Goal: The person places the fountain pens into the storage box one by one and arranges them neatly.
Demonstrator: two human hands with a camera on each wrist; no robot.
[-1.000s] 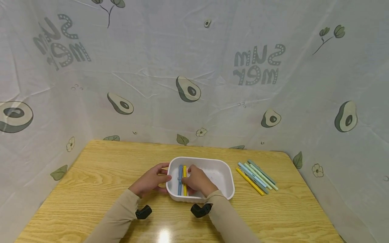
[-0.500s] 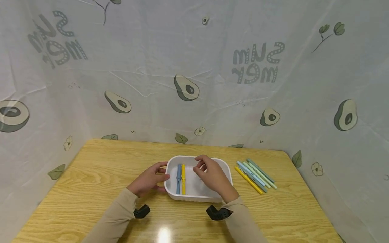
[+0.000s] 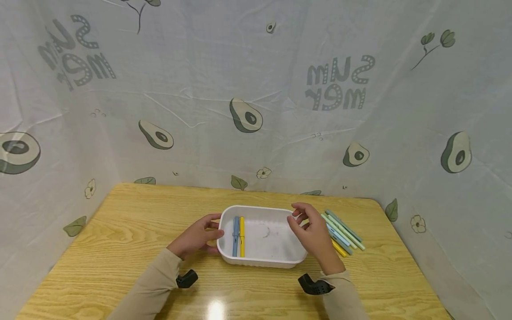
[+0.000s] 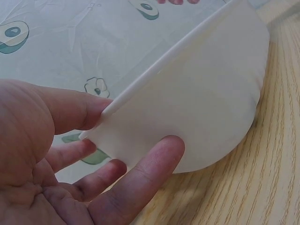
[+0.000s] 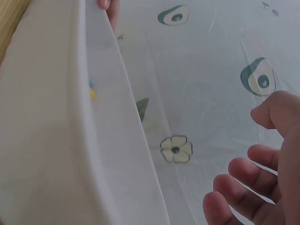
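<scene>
My left hand (image 3: 196, 238) holds the left end of a white plastic tray (image 3: 262, 263). In the left wrist view its thumb (image 4: 77, 110) lies at the rim and other fingers touch the outer wall (image 4: 206, 103). Inside the tray, toward its left end, a blue-grey pen (image 3: 235, 238) and a yellow pen (image 3: 242, 238) lie side by side. Above the tray's right end, my right hand (image 3: 316, 235) hovers with loosely bent fingers and nothing between them. In the right wrist view the right hand (image 5: 267, 173) is apart from the tray wall.
Right of the tray lies a loose group of several pens (image 3: 344, 231), green, blue and yellow, partly hidden behind my right hand. The wooden table (image 3: 152, 213) meets a pale printed curtain (image 3: 200, 146) at its back and sides.
My right hand let go of the yellow pen in the tray, lifted, and moved right past the tray's right rim. The left hand stays at the tray's left end.
</scene>
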